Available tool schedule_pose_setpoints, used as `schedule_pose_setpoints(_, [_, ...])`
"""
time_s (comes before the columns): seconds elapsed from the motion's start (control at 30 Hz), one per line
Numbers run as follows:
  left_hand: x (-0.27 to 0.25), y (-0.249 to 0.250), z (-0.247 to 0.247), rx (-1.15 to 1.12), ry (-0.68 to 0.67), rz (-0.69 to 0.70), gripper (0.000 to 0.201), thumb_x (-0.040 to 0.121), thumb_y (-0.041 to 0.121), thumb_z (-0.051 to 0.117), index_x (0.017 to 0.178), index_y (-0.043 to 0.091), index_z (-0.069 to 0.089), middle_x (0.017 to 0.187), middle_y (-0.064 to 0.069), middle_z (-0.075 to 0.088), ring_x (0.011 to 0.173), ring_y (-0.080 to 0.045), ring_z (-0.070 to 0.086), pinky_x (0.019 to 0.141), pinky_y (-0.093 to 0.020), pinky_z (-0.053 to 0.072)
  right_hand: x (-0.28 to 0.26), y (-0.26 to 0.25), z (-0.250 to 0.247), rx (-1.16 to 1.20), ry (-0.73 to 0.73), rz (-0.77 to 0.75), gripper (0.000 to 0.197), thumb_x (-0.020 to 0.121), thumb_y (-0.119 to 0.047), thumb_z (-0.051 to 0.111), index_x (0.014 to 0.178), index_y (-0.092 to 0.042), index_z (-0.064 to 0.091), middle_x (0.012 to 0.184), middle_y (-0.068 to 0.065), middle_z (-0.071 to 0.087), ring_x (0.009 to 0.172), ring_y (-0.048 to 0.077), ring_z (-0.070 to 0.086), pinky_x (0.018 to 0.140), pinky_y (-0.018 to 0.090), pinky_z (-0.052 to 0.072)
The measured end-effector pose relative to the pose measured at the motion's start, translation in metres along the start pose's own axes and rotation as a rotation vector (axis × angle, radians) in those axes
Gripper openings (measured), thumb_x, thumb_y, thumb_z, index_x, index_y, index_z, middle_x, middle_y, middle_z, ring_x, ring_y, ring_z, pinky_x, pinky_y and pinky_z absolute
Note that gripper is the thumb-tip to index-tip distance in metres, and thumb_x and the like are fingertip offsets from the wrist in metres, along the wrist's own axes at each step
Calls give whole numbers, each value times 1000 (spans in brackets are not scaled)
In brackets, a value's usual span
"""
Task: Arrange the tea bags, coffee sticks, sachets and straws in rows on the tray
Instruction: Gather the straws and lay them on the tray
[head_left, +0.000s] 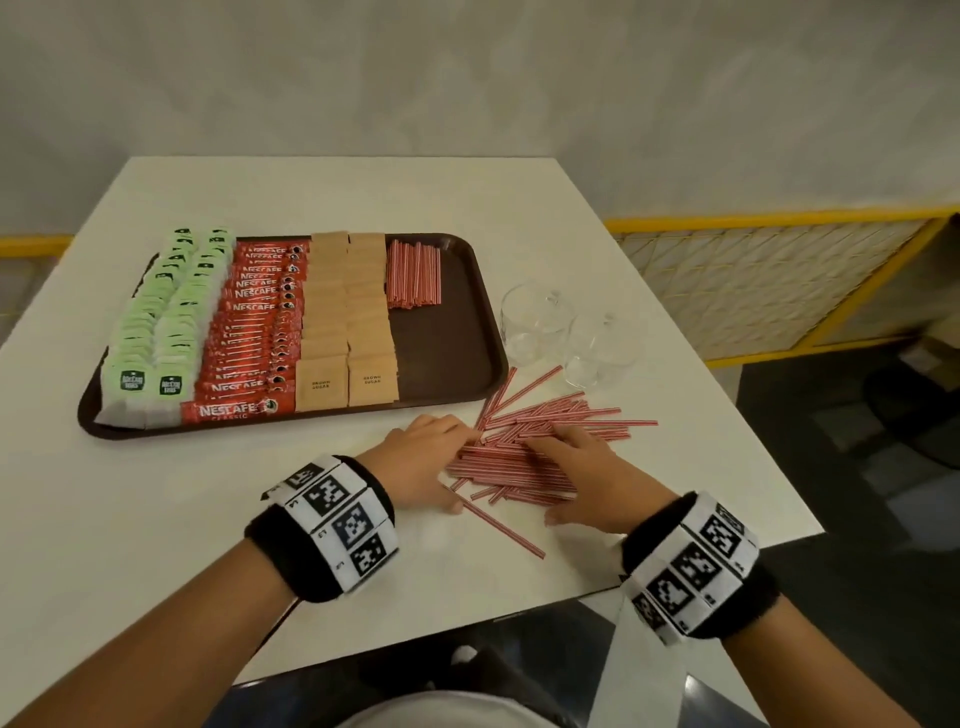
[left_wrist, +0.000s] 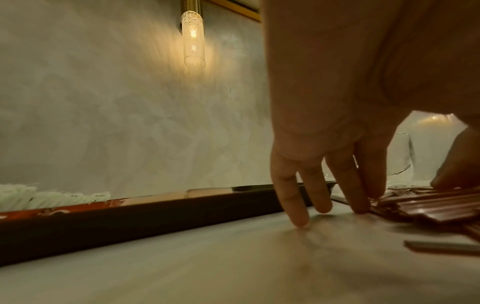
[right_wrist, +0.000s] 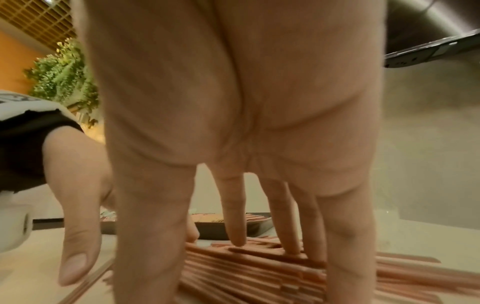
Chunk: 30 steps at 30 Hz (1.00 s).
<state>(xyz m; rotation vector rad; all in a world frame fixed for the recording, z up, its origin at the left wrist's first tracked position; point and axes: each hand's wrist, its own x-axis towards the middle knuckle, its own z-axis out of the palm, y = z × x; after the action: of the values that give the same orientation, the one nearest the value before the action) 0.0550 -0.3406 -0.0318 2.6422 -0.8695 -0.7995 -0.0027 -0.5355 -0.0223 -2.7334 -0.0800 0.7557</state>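
Desk (head_left: 322, 197): white top, carrying all items below.

Tray (head_left: 457, 291): dark brown, rounded corners, left-centre of desk. Contents L to R:
- tea bags (head_left: 156, 332), green/white, two overlapping rows along left side.
- coffee sticks (head_left: 254, 322), red, stacked crosswise in one row, next to tea bags.
- sachets (head_left: 345, 312), tan paper, brown sugar print, two rows.
- bundled straws (head_left: 414, 273), red/white striped, neat block at far end, right of sachets; bare tray nearer the person.

Loose straws (head_left: 540, 447): big untidy pile on desk, just off tray's near right corner; a few strays pointing toward tray edge, one lying apart at near side.

Glass cups (head_left: 566, 332): two, clear, on desk right of tray, beyond the pile.

Left hand (head_left: 431, 462): at pile's left end, fingers (left_wrist: 345, 185) straight, tips down on desk and against straw ends. Grip: wide, nothing held.

Right hand (head_left: 582, 478): laid over pile from right, fingers (right_wrist: 233, 216) spread, tips pressing on straws. Grip: wide, nothing enclosed.

Wristbands (head_left: 332, 525): black w/ square-code tags, both wrists.

Wall lamp (left_wrist: 193, 39): lit glass tube, bkgd of left wrist view.
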Motion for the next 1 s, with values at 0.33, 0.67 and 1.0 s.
schedule_pose_setpoints(0.33, [21, 13, -4, 11, -93, -55, 122, 63, 49, 80, 150, 21, -1, 156, 1, 15, 141, -20, 15, 114, -48, 20, 41, -6, -43, -222, -119, -52, 120, 62, -49, 81, 150, -26, 3, 158, 0, -5, 145, 20, -8, 118, 48, 8])
schedule_pose_setpoints(0.67, [22, 16, -7, -49, -12, 51, 104, 68, 34, 81, 147, 24, 14, 149, 1, 28, 138, -21, 22, 111, -49, 24, 20, 10, -30, -8, 4, -115, 107, 69, -48, 77, 150, -27, 9, 158, -5, 3, 144, 16, 5, 117, 38, 13])
schedule_pose_setpoints(1.0, [38, 36, -3, 90, -119, 12, 131, 64, 46, 81, 148, 16, -15, 157, -4, 1, 144, -21, 5, 116, -49, 12, -4, 48, -8, 2, -44, 210, 130, 60, -48, 83, 150, -22, -8, 158, 8, -9, 145, 27, -4, 118, 45, 13])
